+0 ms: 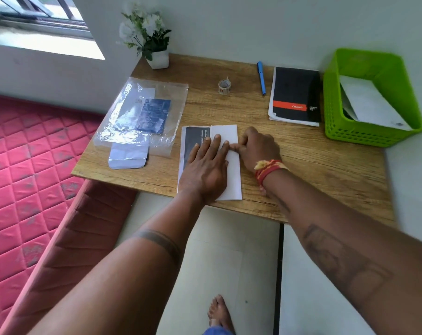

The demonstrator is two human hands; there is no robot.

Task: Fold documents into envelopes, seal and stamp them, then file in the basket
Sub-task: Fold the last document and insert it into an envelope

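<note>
A: Where is the document?

B: On the table, at its near edge, well left of the basket. It is partly folded: a white flap lies over the right part, and a dark printed strip shows on the left.

A: And the hands?

B: The left hand lies flat on the document, fingers straight and spread a little, pressing the paper down. The right hand sits at the document's right edge, just beside the left fingertips. Its fingers are curled, and one of them points onto the white flap, pressing it. I cannot tell whether it pinches the paper's edge.

A: What is in the basket?

B: It is green, at the table's right far corner, and holds white paper leaning against its wall. Whether that is an envelope, I cannot tell.

A: What else lies between?

B: Just left of the basket, a black notebook with an orange band. Left of that, a blue pen, then a small roll standing on edge. Farther left still, a clear plastic bag with blue and white paper inside, and a white envelope half out of it. A potted plant with white flowers stands at the far left corner, well apart from the basket.
</note>
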